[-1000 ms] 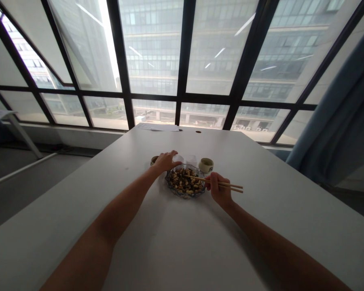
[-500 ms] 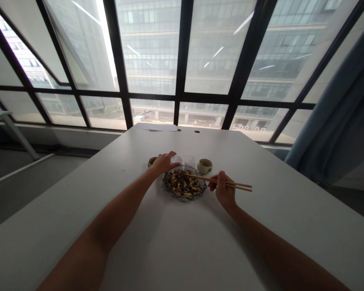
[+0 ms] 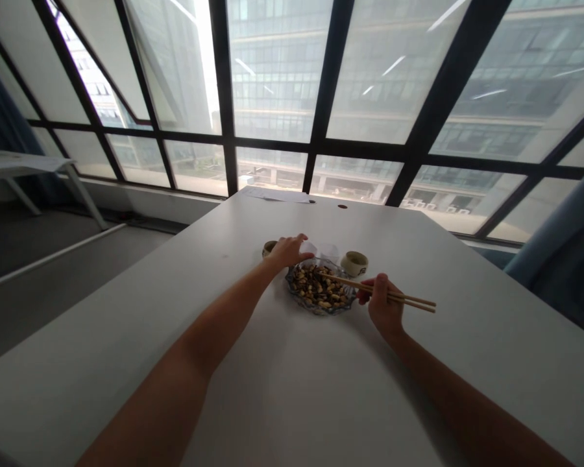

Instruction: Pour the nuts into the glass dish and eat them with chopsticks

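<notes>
A scalloped clear glass bowl holds a mix of pale nuts and dark seeds. My right hand is closed around a pair of wooden chopsticks, whose tips reach into the far part of the mix. Behind the bowl's left rim, my left hand has thumb and fingers round a small clear plastic container; its outline is faint. Another clear container stands just right of it. Two small ceramic cups flank these: one cup partly behind my left hand, the other cup above my right hand.
Everything stands on a long white table. Papers lie at its far end, near two round holes. Large dark-framed windows rise beyond. A second white table is at the left, and a blue curtain hangs at the right.
The view has turned left, so the table and both hands appear farther right. Both hands keep nearly the same pose, with the chopstick tips still in the mix.
</notes>
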Demonstrator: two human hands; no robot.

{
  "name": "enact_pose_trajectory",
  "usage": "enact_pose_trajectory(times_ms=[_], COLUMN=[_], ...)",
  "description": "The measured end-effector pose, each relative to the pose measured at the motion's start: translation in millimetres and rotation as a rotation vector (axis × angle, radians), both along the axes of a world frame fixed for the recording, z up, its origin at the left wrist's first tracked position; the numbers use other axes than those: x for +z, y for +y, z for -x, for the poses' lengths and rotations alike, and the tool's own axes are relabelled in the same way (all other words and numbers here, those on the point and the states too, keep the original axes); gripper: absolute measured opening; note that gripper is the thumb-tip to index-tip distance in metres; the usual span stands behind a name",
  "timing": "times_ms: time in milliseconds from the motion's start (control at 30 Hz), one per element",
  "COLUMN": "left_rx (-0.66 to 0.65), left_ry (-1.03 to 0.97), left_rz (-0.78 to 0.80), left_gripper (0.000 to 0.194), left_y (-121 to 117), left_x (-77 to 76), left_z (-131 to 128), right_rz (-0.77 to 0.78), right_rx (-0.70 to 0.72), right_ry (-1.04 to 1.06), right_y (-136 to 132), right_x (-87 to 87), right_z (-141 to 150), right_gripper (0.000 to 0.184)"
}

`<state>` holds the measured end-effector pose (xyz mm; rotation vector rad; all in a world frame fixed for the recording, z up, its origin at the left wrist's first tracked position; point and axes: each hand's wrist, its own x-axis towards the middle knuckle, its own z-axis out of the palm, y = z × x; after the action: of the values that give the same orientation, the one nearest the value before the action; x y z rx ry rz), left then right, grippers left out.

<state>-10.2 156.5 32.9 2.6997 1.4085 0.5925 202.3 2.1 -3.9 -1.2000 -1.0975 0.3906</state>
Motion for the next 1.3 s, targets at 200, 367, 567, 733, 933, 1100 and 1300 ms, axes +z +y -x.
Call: enact_pose_trajectory(times_ms=[200,367,567,733,933,1100,1300], left_rx=[0.097,0.176,0.239,0.257,0.241,0.233,0.175], left_ry=[-0.021,-0.028,-0.038,-0.035,-0.043,-0.046,-0.074], left_rz=[0.059,0.054,0.032,0.017,0.022,0.033,0.05], left_gripper=[0.061,0.06,0.056,0.057,0.054,0.055,0.059], left_y=[-9.8,-21.0,-31.3,-32.7,-32.3,-28.2,-19.2], left_x=[0.8,-1.9,-2.3,-0.7,-0.9,-1.3,1.1], left_z=[-4.0,-4.9,-1.7,-2.1,-3.0,-4.4,-4.5], right_rz=[0.014,0.021,0.021,-0.007,-0.012,-0.027,-0.015], right_rx=[-0.016,-0.01,-0.028,-0.026,-0.009,-0.014,-0.018], right_ry=[-0.048,-0.086,-0.122,-0.094,-0.099,-0.09,-0.074], right_y=[-2.6,-4.2,-6.7,-4.7,-3.8,-2.5,-3.3], right_x=[3.3,3.8,5.0,3.2,1.2,-0.5,2.1], right_z=[1.1,1.6,3.8,3.0,0.6,-1.0,-0.6], right_gripper=[0.072,0.073,0.074,0.073,0.073,0.071,0.073])
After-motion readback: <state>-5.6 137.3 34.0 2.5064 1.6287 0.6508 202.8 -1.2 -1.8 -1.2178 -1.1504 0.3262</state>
